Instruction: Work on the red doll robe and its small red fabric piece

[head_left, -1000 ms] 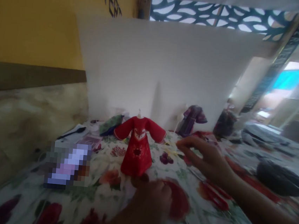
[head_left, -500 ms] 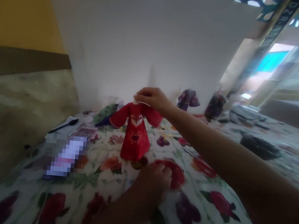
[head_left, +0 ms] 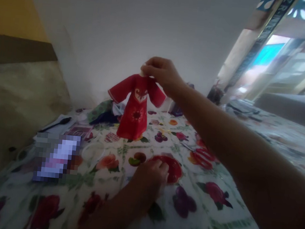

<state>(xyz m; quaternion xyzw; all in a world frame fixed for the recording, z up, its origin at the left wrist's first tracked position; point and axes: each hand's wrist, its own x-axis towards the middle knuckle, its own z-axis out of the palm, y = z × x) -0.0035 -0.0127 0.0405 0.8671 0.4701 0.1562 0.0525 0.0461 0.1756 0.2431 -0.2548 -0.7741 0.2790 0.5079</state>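
Observation:
My right hand (head_left: 159, 70) pinches a miniature red dress (head_left: 135, 107) at its pale neck piece. The dress hangs upright above the table, with wide sleeves spread and white-and-dark decoration down the front. Low in front of it, my left hand (head_left: 153, 174) is closed, fingers curled down over a red round print on the tablecloth. Whatever those fingers may hold is hidden beneath them.
A fruit-and-flower patterned tablecloth (head_left: 123, 194) covers the table. Red-handled scissors (head_left: 203, 158) lie right of the dress. On the left are a blurred-out phone-like object (head_left: 58, 159), a black spoon-shaped item (head_left: 60, 121) and a green-and-blue cloth bundle (head_left: 102, 113).
My right hand has lifted the red dress up off the table. My left hand stays low on the tablecloth. The camera view has tipped slightly down and right.

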